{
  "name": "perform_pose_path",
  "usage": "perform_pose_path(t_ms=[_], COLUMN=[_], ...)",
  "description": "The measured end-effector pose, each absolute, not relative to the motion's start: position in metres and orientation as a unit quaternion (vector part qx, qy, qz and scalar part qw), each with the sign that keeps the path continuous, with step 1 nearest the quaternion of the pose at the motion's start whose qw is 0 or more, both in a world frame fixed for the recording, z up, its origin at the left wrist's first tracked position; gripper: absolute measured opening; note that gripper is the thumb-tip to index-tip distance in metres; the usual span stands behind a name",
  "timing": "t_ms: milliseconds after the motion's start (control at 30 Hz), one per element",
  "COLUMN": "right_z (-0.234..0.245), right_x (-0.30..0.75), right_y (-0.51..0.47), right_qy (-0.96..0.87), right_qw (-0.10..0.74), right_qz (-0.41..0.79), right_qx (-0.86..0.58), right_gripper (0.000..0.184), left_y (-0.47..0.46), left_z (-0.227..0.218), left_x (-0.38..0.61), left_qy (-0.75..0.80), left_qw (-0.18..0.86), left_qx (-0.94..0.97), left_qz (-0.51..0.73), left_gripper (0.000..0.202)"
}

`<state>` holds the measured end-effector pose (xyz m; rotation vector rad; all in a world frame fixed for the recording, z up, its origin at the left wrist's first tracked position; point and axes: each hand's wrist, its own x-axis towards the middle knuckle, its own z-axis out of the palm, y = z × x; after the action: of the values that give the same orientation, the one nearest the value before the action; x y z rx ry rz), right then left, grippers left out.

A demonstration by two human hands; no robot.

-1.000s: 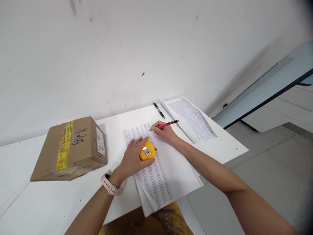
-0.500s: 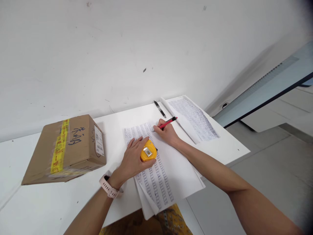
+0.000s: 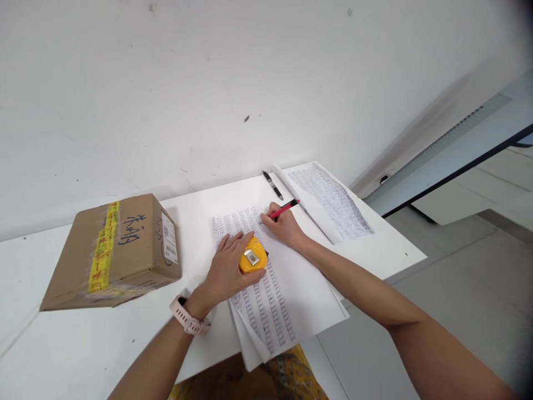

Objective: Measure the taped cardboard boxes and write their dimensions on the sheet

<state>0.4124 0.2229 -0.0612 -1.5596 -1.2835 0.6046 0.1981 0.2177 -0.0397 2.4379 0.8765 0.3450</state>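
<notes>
My left hand (image 3: 232,264) rests on a sheet of paper (image 3: 308,305), its fingers and thumb curved round a yellow tape measure (image 3: 252,256) with a silver clip on top. Columns of small handwriting run down this sheet, and more paper lies beneath it, its lower edge over the table's front. Higher on the same sheet, my right hand (image 3: 284,223) grips a red and black pen (image 3: 287,208), its point down at the written columns; the hand hides the tip. A pink watch band is on my left wrist.
At the left stands a taped cardboard box (image 3: 125,250) with a label on its side. A black pen (image 3: 272,185) lies near the wall, beside more written sheets (image 3: 328,203). The white table (image 3: 400,253) ends at the right, above a grey floor.
The red pen's upper end has shifted slightly left and down as my right hand moves a little. My left hand and the tape measure stay in place.
</notes>
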Motion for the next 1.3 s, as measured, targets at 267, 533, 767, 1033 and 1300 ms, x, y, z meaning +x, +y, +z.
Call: perform_pose_path(t_ms=[267,533,767,1033,1300], right_z=[-0.0637,-0.0603,-0.0604,-0.0584,-0.0607], right_x=[0.4141,0.4134,0.4134,0.4128,0.4135], right_y=[0.2231,0.2230,0.2228,0.2227,0.2237], right_qy=[-0.535,-0.533,-0.521,-0.520,-0.515], right_qw=[0.490,0.480,0.495,0.488,0.494], right_qz=[0.244,0.252,0.252,0.260,0.251], right_qx=[-0.644,-0.649,-0.649,-0.651,-0.653], right_gripper=[0.026,0.026,0.025,0.026,0.025], left_y=[0.2173,0.2181,0.2176,0.2175,0.2172], left_z=[-0.0390,-0.0395,-0.0385,-0.0372,-0.0361], left_x=[0.1980,0.1979,0.1978,0.1976,0.1982], left_qy=[0.324,0.324,0.323,0.324,0.326], left_qw=[0.262,0.256,0.259,0.262,0.261], left_qx=[0.900,0.901,0.901,0.900,0.900], left_qz=[0.127,0.131,0.132,0.128,0.126], left_gripper=[0.078,0.078,0.077,0.077,0.078])
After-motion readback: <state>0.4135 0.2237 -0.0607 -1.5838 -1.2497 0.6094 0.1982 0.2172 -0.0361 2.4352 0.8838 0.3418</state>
